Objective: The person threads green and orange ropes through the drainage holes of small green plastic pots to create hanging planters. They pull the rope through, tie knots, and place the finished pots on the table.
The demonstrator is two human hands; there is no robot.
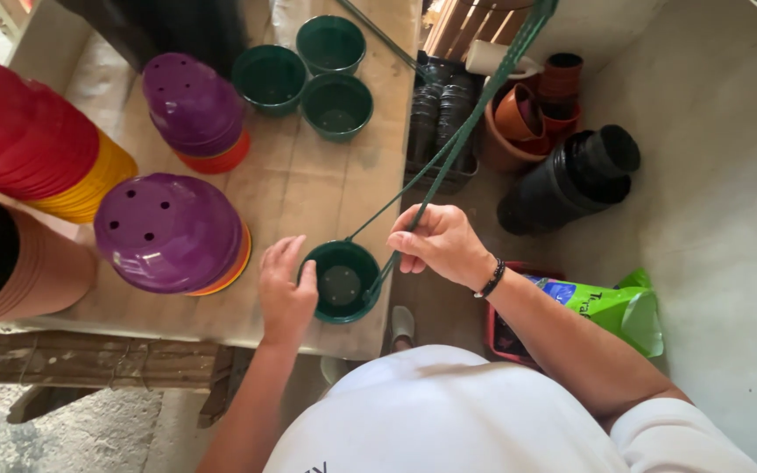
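A small dark green plastic pot [341,282] stands near the front edge of a wooden table [295,188]. My left hand [285,287] rests against the pot's left rim. My right hand [441,243] pinches a thin green hanger strand [466,131] that runs from the pot's rim up and away to the top right. A second strand leaves the pot's far rim toward the same point.
Three more green pots [336,106] stand at the table's far end. Stacks of upturned purple bowls [168,231], red and yellow ones [28,131] fill the left. Black and terracotta pots [571,175] lie on the floor at right, beside a green bag [611,307].
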